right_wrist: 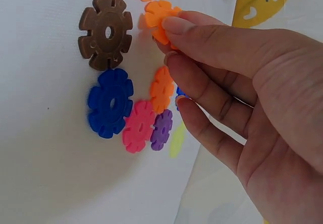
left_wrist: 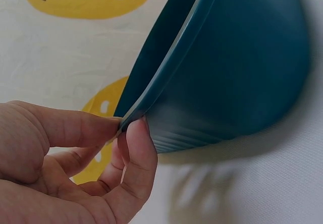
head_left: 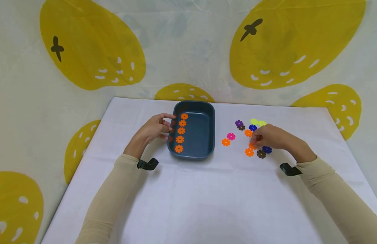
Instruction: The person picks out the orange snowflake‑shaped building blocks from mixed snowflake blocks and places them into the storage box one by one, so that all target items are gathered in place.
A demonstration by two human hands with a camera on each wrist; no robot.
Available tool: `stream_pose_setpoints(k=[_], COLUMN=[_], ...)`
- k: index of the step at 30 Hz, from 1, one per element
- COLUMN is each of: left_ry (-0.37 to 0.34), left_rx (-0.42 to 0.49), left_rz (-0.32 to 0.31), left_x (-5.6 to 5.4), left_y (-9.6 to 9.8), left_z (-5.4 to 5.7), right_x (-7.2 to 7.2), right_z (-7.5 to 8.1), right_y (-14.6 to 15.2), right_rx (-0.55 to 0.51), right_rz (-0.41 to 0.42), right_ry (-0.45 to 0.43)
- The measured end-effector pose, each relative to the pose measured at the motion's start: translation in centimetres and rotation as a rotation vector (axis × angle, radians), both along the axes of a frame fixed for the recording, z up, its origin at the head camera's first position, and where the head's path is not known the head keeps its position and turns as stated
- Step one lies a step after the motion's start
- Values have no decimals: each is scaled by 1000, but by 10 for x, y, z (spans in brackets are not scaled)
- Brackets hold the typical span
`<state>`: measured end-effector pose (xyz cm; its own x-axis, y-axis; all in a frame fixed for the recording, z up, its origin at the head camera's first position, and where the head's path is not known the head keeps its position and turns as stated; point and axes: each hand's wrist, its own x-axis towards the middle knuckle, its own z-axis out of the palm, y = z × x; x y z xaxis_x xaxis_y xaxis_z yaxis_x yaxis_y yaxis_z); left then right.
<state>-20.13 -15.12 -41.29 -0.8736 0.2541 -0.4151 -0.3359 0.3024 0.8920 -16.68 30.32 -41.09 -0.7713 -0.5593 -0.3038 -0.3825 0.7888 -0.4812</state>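
Note:
My left hand (head_left: 152, 130) pinches the left rim of a dark blue tray (head_left: 201, 135), thumb and fingers on either side of the rim in the left wrist view. Inside the tray, several orange notched discs (head_left: 181, 130) lie in one column along the left side. To the right, my right hand (head_left: 269, 136) holds an orange notched disc (right_wrist: 155, 13) between thumb and fingers, just over the loose pieces. Close by lie a brown disc (right_wrist: 94, 35), a dark blue disc (right_wrist: 101, 105), a pink disc (right_wrist: 132, 130) and another orange disc (right_wrist: 161, 95).
More discs lie between tray and right hand: an orange one (head_left: 226, 142), a pink one (head_left: 231, 136) and a purple one (head_left: 238, 123). Yellow discs (head_left: 254, 121) sit farther back. A white cloth (head_left: 188, 203) covers the table; a patterned curtain (head_left: 188, 51) hangs behind.

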Motion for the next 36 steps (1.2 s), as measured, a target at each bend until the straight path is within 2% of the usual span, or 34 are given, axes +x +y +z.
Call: stream_pose_setpoints(k=[14, 36], left_ry=[-2, 3], left_rx=[-4, 2], left_rz=[-4, -8], left_x=[0, -1], left_y=[1, -1], left_z=[1, -1], right_x=[-5, -14], right_z=[5, 22], right_y=[-2, -23], right_rx=[-58, -120], right_rz=[-41, 4], right_ry=[-82, -40])
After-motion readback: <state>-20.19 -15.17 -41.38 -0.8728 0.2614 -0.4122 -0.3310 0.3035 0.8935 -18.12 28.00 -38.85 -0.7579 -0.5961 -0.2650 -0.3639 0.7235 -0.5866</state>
